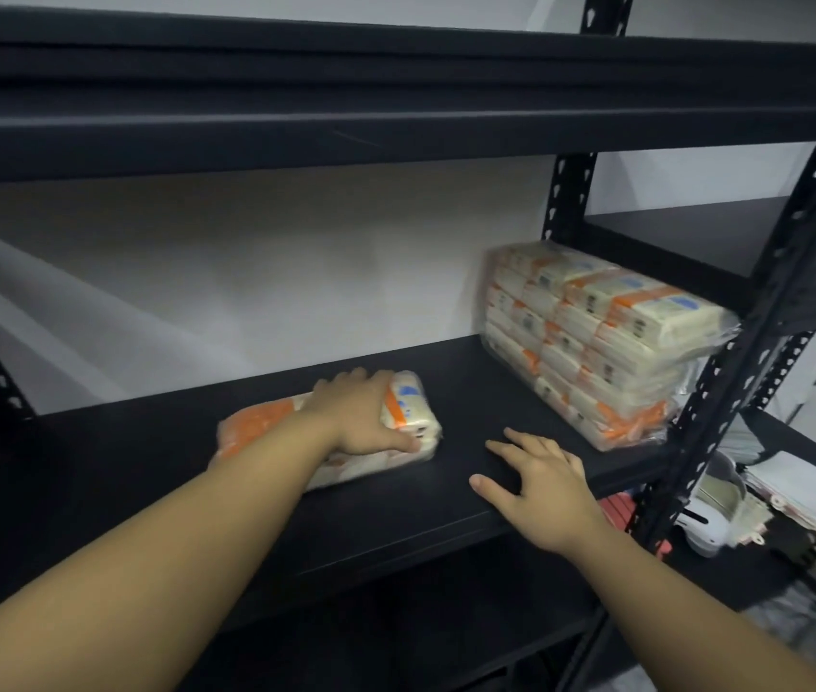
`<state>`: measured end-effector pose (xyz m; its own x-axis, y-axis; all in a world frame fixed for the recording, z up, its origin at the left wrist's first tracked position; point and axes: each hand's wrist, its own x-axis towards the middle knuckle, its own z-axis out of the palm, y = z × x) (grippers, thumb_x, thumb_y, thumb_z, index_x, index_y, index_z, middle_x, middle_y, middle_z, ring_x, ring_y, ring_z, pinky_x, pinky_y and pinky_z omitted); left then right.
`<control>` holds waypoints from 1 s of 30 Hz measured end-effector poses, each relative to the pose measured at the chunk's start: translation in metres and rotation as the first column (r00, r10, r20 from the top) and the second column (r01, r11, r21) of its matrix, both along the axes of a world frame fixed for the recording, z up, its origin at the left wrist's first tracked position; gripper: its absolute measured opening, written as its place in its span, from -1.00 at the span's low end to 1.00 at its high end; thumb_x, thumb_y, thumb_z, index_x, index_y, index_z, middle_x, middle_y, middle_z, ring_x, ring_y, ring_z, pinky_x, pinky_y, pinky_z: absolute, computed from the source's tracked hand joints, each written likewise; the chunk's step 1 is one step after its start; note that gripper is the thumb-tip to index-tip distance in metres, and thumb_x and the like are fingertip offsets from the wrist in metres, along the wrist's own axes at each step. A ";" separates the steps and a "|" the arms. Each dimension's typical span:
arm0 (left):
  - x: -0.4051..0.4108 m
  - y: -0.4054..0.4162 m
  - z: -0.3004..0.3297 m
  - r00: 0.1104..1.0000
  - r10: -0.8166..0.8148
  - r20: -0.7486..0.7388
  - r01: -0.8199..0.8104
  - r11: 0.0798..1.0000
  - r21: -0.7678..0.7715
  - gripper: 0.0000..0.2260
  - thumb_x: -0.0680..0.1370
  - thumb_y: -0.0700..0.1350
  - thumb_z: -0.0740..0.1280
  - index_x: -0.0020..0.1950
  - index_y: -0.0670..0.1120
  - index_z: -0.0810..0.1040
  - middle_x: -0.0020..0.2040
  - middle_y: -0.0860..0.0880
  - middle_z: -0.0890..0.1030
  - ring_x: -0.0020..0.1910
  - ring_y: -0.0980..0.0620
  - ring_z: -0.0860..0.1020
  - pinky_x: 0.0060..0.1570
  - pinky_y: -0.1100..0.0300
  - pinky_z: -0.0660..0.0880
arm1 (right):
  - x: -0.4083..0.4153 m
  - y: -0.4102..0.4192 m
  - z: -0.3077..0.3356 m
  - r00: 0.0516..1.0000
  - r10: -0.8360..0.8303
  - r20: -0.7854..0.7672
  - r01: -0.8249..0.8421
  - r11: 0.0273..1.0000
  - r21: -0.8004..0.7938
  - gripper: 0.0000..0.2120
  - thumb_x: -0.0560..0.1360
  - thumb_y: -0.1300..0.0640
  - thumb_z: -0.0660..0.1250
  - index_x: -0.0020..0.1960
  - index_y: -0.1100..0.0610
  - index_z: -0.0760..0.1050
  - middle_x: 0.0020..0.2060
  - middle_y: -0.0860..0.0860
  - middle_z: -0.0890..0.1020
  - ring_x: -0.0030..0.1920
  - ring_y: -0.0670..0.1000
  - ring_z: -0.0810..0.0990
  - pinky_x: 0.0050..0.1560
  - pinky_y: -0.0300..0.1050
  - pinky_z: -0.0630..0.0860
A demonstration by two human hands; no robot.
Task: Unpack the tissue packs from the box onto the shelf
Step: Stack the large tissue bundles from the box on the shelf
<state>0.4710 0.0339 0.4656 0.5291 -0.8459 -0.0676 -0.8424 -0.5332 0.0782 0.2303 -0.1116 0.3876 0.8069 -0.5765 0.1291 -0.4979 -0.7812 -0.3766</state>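
A cream and orange tissue pack (408, 417) lies flat on the black shelf board (121, 467), left of centre. My left hand (361, 412) lies on top of it, fingers over its far edge and thumb against its near side. My right hand (538, 484) hovers just above the shelf to the right of the pack, fingers spread and holding nothing. A tall stack of several wrapped tissue packs (595, 342) stands at the shelf's right end against the upright. The box is out of view.
A black shelf board (396, 122) runs overhead, close above. A perforated black upright (725, 392) borders the right end. Beyond it, a lower shelf holds papers (805, 486) and a white device (705, 529). A white wall closes the back.
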 end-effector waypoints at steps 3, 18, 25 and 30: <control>-0.019 -0.024 0.001 0.990 -0.137 -0.031 0.138 0.990 0.015 0.09 0.28 0.58 0.36 0.66 0.12 0.09 0.52 -0.06 0.38 0.46 -0.15 0.39 0.42 -0.18 0.30 | -0.003 -0.005 -0.001 0.998 0.016 0.055 -0.018 0.999 0.029 -0.23 0.47 -0.50 0.21 0.58 -0.19 0.27 0.56 -0.18 0.33 0.56 -0.10 0.20 0.50 0.01 0.10; 0.022 0.131 -0.027 0.952 0.132 -0.276 -0.223 0.916 -0.332 0.08 0.24 0.54 0.45 0.63 0.13 0.16 0.54 -0.01 0.25 0.50 -0.07 0.34 0.46 -0.08 0.39 | 0.041 0.017 0.015 0.940 0.056 0.336 -0.173 0.928 0.330 -0.15 0.39 -0.24 0.57 0.57 -0.24 0.25 0.29 -0.27 0.60 0.29 -0.23 0.55 0.37 -0.07 0.52; 0.016 0.138 -0.041 0.905 0.157 -0.394 -0.350 0.803 -0.482 -0.03 0.26 0.32 0.61 0.57 0.07 0.31 0.39 0.04 0.54 0.28 0.03 0.55 0.24 0.10 0.51 | 0.040 0.028 0.018 0.900 0.017 0.436 -0.186 0.918 0.350 -0.22 0.40 -0.01 0.63 0.54 -0.08 0.38 0.13 -0.28 0.64 0.16 -0.34 0.59 0.22 -0.35 0.54; 0.031 0.097 -0.019 0.869 0.054 -0.492 -0.404 0.651 -0.642 -0.20 0.27 0.08 0.71 0.40 0.07 0.40 0.15 0.13 0.61 0.04 0.15 0.61 -0.03 0.28 0.47 | 0.036 0.022 0.057 0.815 -0.059 0.577 -0.143 0.944 0.299 -0.25 0.39 0.00 0.64 0.51 -0.14 0.43 0.12 -0.27 0.69 0.10 -0.26 0.65 0.16 -0.23 0.61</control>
